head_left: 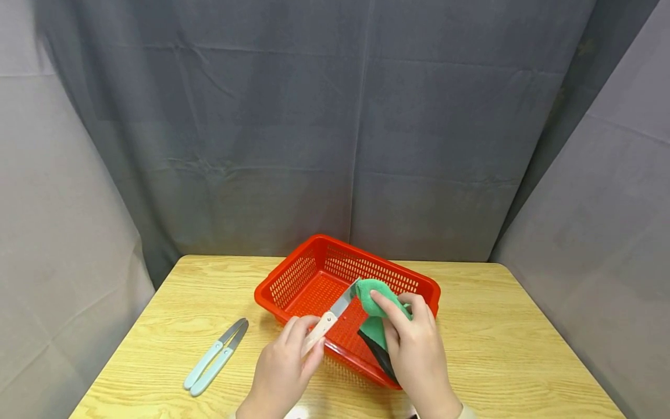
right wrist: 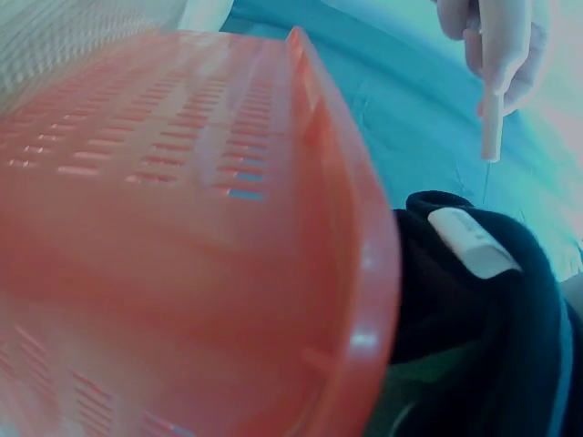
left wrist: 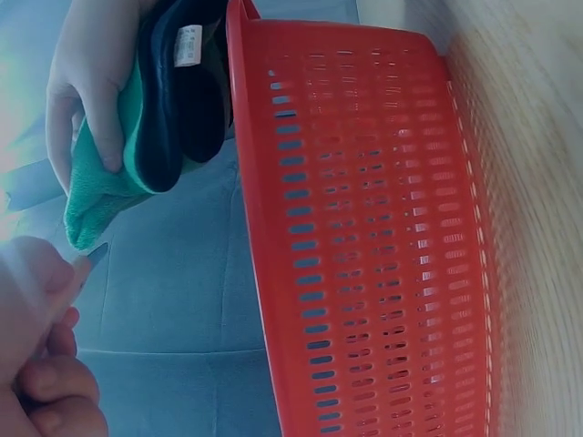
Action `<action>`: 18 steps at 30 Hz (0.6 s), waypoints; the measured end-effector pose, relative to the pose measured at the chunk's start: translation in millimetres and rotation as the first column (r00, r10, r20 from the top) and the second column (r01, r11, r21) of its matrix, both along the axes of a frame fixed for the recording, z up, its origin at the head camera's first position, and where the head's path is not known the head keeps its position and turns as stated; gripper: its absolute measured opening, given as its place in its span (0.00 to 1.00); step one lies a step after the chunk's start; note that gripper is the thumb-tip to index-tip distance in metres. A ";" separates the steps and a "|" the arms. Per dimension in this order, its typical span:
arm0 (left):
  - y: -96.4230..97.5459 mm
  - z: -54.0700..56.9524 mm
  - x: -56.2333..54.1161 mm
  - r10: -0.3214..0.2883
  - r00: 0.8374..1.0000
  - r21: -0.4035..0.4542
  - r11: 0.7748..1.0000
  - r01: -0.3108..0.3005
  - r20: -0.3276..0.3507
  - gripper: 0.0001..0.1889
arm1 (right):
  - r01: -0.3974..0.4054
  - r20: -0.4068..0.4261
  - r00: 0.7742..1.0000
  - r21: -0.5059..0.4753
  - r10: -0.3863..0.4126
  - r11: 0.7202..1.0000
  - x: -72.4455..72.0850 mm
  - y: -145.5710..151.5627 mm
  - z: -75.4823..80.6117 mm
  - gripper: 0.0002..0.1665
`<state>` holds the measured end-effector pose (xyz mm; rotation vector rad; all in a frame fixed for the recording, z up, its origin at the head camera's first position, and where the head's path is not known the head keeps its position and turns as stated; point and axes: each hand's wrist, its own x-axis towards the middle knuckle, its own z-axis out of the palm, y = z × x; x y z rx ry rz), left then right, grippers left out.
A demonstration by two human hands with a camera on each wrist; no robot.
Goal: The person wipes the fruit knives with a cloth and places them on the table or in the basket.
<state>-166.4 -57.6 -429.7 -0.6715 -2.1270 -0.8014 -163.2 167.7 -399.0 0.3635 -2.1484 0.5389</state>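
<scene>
My left hand grips the cream handle of a knife, its blade slanting up and to the right above a red plastic basket. At the tip of that blade is a green cloth with a black side, bunched in my right hand. The cloth covers the blade's end, and its black part hangs over the basket's front right rim. In the left wrist view the cloth shows a white label, and the knife is mostly hidden behind my fingers.
Two knives with pale blue handles lie side by side on the wooden table, left of the basket. A grey curtain hangs behind the table's back edge, with lighter fabric on both sides.
</scene>
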 end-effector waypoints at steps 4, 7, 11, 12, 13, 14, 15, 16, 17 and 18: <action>0.3 1.5 0.1 0.007 1.000 0.000 1.000 -0.007 0.007 0.19 | -0.023 -0.018 1.000 0.011 0.023 1.000 3.9 -2.4 3.0 0.37; 0.6 1.8 -0.5 0.015 1.000 -0.003 1.000 -0.015 0.009 0.19 | -0.042 -0.022 0.999 0.022 0.043 0.999 6.8 -4.6 3.8 0.36; 1.3 1.7 -1.4 0.015 1.000 0.000 1.000 -0.015 0.003 0.19 | -0.061 -0.009 0.998 0.049 0.062 0.997 10.8 -7.0 3.4 0.35; 1.4 1.7 -1.6 0.013 1.000 0.002 1.000 -0.013 0.000 0.19 | -0.069 -0.012 0.998 0.056 0.069 0.996 11.3 -7.8 3.0 0.35; 1.5 1.5 -1.9 0.011 1.000 0.002 1.000 -0.011 -0.003 0.19 | -0.076 -0.016 0.997 0.062 0.077 0.995 11.7 -8.5 2.5 0.35; 1.7 1.5 -2.1 0.008 1.000 0.002 1.000 -0.008 -0.006 0.19 | -0.083 -0.021 0.996 0.068 0.085 0.994 11.8 -9.1 1.9 0.35; 1.9 1.5 -2.3 0.007 1.000 0.002 1.000 -0.007 -0.008 0.19 | -0.089 -0.025 0.996 0.073 0.091 0.993 11.6 -9.5 1.3 0.36; 2.2 1.6 -2.6 0.005 1.000 0.003 1.000 -0.005 -0.009 0.19 | -0.096 -0.031 0.995 0.077 0.099 0.992 11.4 -10.1 0.6 0.36; 2.4 1.5 -2.9 0.004 1.000 0.004 1.000 -0.004 -0.008 0.19 | -0.100 -0.031 0.994 0.080 0.102 0.992 11.2 -10.7 0.0 0.36; 2.6 1.5 -3.1 0.004 1.000 0.006 1.000 -0.004 -0.008 0.19 | -0.102 -0.031 0.994 0.083 0.105 0.991 11.0 -11.1 -0.7 0.36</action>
